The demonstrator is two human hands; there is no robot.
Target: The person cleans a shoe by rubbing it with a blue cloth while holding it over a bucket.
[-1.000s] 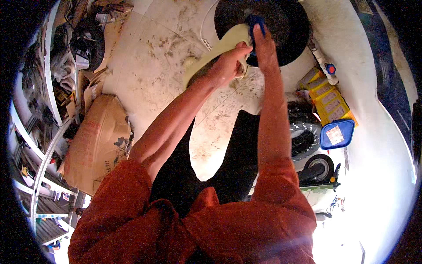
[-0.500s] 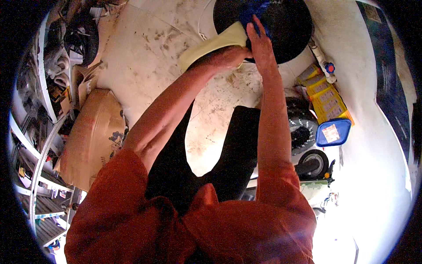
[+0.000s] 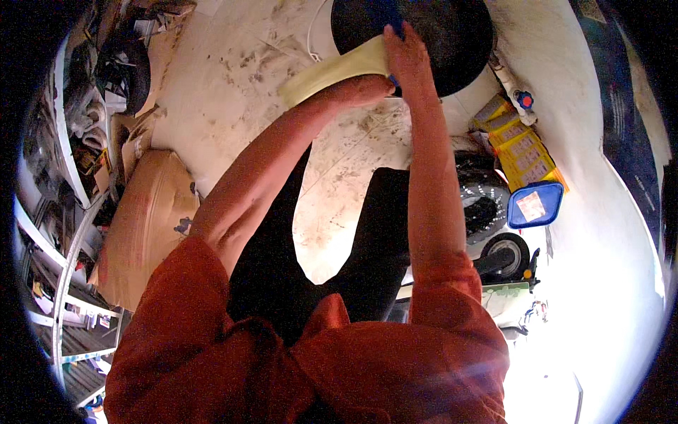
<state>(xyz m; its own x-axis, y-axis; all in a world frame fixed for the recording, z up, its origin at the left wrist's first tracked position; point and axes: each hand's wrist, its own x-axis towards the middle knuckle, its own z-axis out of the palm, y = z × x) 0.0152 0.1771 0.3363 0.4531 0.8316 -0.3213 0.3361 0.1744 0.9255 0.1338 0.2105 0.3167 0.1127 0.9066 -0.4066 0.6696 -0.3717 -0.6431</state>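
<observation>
A pale yellow, cloth-like piece (image 3: 332, 69) stretches left from my hands, above the floor. My left hand (image 3: 372, 89) is closed at its lower right end, with most of its fingers hidden. Close beside it, my right hand (image 3: 409, 58) has its fingers bent round a dark blue, fabric-like piece (image 3: 397, 22) that meets the yellow one. How the two pieces join is hidden by my hands. Beyond them is a large round black tub or disc (image 3: 455, 53), its top cut off by the view.
On the left lie a big cardboard box (image 3: 145, 219) and a metal rack (image 3: 62, 297) with clutter. To the right are a white pipe with a blue valve knob (image 3: 524, 100), yellow boxes (image 3: 522, 152), a blue lid (image 3: 535, 205) and a small wheel (image 3: 505, 256). The floor (image 3: 247, 92) is stained.
Both hands and the yellow piece have shifted slightly left in the view. My right hand's fingers, stretched over the blue piece before, are now more bent. Less of the blue piece shows.
</observation>
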